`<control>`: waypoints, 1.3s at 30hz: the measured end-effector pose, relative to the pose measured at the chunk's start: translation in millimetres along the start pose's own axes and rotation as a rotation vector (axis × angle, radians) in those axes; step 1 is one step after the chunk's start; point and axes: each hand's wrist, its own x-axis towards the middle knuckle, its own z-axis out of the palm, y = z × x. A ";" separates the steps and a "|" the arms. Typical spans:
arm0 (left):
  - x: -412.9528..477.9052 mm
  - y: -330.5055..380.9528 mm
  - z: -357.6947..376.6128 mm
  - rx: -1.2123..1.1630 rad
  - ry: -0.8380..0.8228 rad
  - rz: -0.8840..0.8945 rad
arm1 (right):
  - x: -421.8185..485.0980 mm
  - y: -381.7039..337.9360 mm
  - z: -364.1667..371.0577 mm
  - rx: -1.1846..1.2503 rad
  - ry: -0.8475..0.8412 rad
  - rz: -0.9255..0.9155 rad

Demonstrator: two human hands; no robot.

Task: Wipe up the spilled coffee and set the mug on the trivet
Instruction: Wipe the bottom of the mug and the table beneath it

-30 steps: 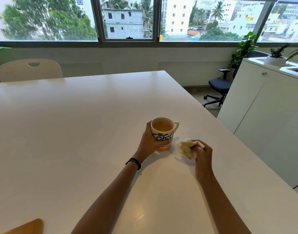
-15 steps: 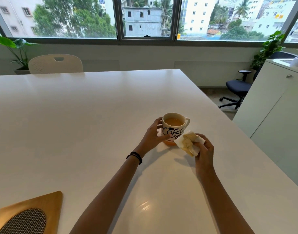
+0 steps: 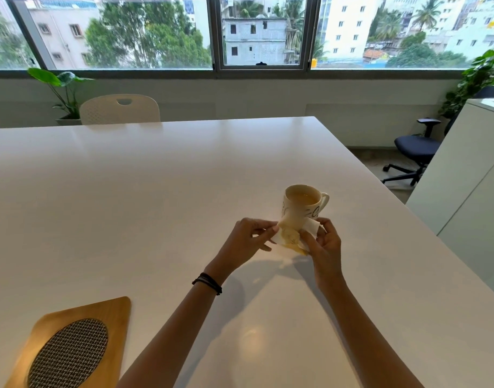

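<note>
Head view, stained napkin pinched between left hand and right hand, mug base hidden behind it, lettering partly obscured, trivet cut off at lower left of table.
</note>
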 end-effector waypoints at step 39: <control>-33.9 44.5 184.0 0.418 -0.516 0.340 | -134.6 -90.1 -197.9 -0.300 0.449 -0.026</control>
